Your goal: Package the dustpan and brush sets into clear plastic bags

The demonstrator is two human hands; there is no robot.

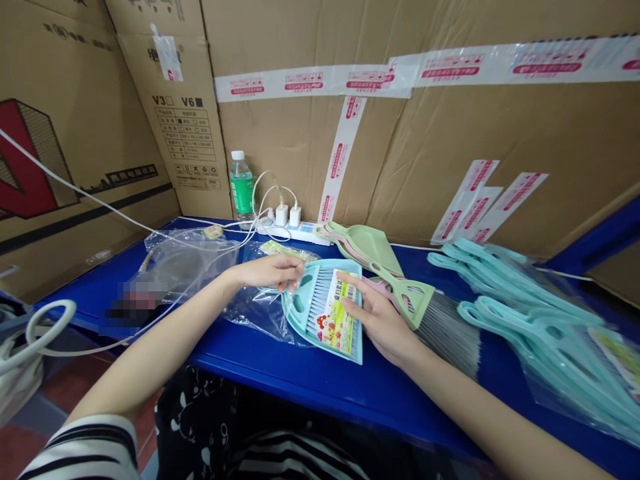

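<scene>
A light blue dustpan (300, 303) with a matching brush (320, 290) lying in it is between my two hands. My right hand (380, 317) holds its right edge, with fingers over a yellow and white label card (337, 317) on the bristles. My left hand (280, 272) is closed at the handle end, pinching what looks like clear plastic; the handle is mostly hidden. Clear plastic bag film (260, 317) spreads on the blue table under and left of the dustpan.
Green and pink dustpans (370, 247) and a grey-bristled brush (450, 333) lie behind and right. Bagged light blue sets (560, 340) fill the right side. A bottle (242, 190), power strip (305, 231) and white cables stand at the back, before cardboard (300, 133).
</scene>
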